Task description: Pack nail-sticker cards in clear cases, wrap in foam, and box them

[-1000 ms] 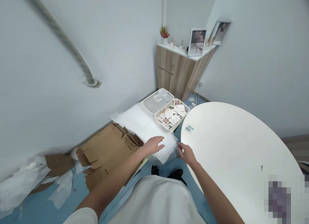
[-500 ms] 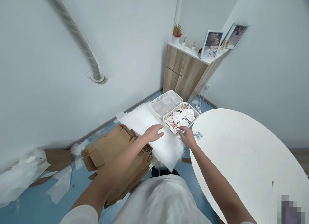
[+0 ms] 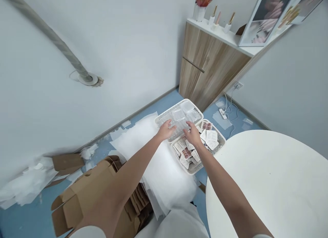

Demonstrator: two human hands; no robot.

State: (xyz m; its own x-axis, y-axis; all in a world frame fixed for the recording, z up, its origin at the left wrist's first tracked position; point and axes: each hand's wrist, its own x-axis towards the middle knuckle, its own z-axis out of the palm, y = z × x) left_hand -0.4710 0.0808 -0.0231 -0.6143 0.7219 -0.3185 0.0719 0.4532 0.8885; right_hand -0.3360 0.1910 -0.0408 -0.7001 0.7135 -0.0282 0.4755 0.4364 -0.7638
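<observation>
My left hand (image 3: 166,130) is over the near-left edge of a white basket (image 3: 162,115) that holds clear plastic boxes (image 3: 178,115). Its fingers are apart and grip nothing. My right hand (image 3: 192,134) reaches to the same basket's near-right side, thumb and fingers spread, also with nothing in it. Whether the fingertips touch the boxes I cannot tell. Under my right wrist stands a second white basket (image 3: 222,138), full of white cards (image 3: 211,135) and packs showing reddish press-on nails (image 3: 186,153). My right forearm covers part of it.
White sheets (image 3: 153,152) are stacked below the baskets. Folded cardboard boxes (image 3: 94,183) lie to the left. A round white table (image 3: 269,176) stands at right, a wood-grain cabinet (image 3: 210,60) behind. A power strip (image 3: 222,113) with cables is on the floor.
Both hands have moved forward, the right one from the card basket to the basket of clear boxes. The view has come closer to the baskets. The teal nails on the table no longer show.
</observation>
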